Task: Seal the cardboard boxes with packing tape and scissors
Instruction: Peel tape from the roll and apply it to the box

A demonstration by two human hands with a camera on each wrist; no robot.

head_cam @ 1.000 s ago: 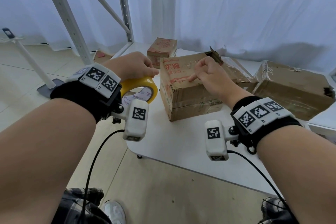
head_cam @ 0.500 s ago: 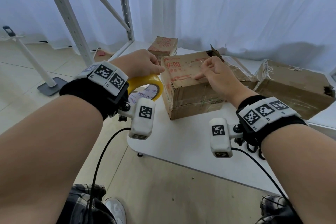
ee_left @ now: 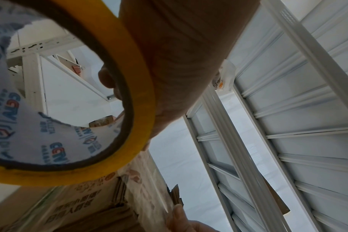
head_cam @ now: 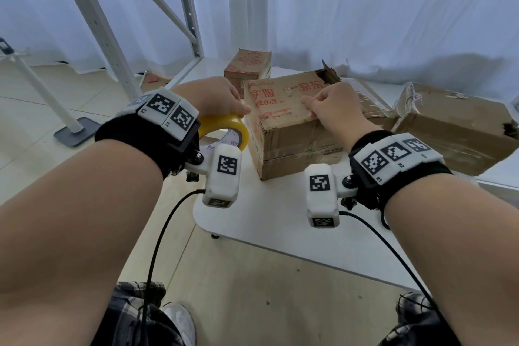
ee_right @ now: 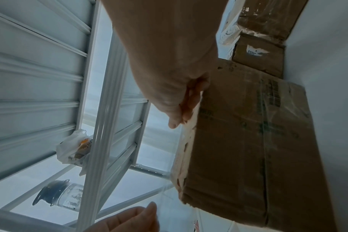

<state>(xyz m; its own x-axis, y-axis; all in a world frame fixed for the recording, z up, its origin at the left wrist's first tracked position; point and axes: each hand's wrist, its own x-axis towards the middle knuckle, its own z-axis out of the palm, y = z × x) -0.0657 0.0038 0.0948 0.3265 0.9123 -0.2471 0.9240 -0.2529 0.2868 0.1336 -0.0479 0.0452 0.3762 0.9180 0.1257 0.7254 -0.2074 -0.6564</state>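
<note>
Yellow tape roll (head_cam: pixel 224 129) beside box edge (head_cam: pixel 283 123)

The brown cardboard box with red print (head_cam: pixel 283 109) carries red Chinese characters on its top: "京东" toward 1 o'clock, "服" and "8点" toward 10 o'clock. Inside the yellow roll of packing tape (ee_left: pixel 141 100), the white paper core liner (ee_left: pixel 26 141) repeats blue and red letters that look like "CCTV", too blurred to be sure. The black-and-white square code markers on the white wristband blocks (head_cam: pixel 168 109) bear tiny digits, unreadable.

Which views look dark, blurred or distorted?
Head view: bright and sharp, with the rack bent by the wide lens. Left wrist view: the tape roll is close, soft and dim. Right wrist view: the box is dim against bright background.
</note>
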